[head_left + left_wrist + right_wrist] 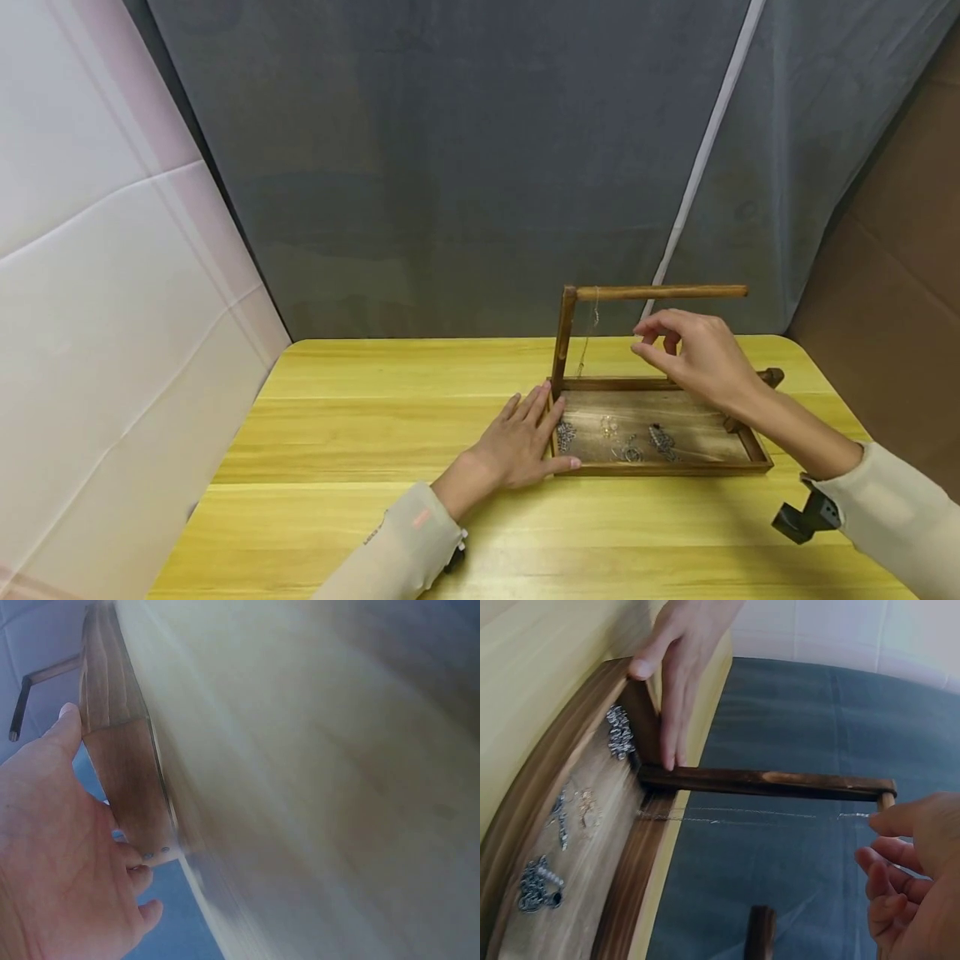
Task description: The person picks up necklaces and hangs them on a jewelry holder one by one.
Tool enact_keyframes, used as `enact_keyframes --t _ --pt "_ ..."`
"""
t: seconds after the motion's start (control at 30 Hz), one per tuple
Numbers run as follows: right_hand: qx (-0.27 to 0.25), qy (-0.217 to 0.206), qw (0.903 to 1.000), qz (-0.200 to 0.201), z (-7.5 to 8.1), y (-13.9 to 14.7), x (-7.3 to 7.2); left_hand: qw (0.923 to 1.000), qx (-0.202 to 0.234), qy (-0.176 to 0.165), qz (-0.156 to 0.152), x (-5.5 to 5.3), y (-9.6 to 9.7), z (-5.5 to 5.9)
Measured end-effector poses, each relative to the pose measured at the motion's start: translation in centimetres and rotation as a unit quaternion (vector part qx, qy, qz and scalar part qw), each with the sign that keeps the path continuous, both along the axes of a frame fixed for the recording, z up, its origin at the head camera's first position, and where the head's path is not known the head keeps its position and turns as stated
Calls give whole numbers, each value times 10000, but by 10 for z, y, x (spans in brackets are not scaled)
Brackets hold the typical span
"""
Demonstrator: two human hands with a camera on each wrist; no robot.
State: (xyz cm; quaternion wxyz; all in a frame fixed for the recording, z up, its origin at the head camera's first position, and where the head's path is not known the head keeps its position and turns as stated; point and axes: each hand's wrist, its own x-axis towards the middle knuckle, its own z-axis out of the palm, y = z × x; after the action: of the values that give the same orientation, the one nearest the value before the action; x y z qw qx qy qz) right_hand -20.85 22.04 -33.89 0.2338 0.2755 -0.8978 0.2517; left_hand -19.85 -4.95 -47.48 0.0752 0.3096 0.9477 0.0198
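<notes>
Necklace (pixel 596 315) looks hung; left hand (pixel 519 446) spread on tray (pixel 675 469), toward counter's (pixel 337 425) right edge; right hand (pixel 701 348) loosely curled, seemingly empty; next likely: pinch another.

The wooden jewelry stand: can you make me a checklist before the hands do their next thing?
1. Tray steadied? Ok: the left hand rests on its left end.
2. Thin chain over the bar? Ok: it hangs near the post.
3. Right hand free? Looks ok: no jewelry shows between its thumb and finger.
4. Silvery cluster laid out straight? Not ok: it lies bunched in the tray.
5. Gold-colored piece untangled? Cannot tell: it's too small.
6. Thin chain's lower end off the tray? Cannot tell: it's too fine to follow.
</notes>
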Motion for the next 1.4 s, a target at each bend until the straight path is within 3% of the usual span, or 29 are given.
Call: enact_keyframes --t 0.37,1.07,1.4 --pt "314 -134 9992 230 -15 17 11 10000 -9 19 -18 -2 0 -1" --pt "964 -650 9851 1267 -52 36 26 10000 9 -13 4 0 -1 1" --pt "1234 -980 9805 1178 -79 42 30 10000 -25 9 3 1 -1 2"
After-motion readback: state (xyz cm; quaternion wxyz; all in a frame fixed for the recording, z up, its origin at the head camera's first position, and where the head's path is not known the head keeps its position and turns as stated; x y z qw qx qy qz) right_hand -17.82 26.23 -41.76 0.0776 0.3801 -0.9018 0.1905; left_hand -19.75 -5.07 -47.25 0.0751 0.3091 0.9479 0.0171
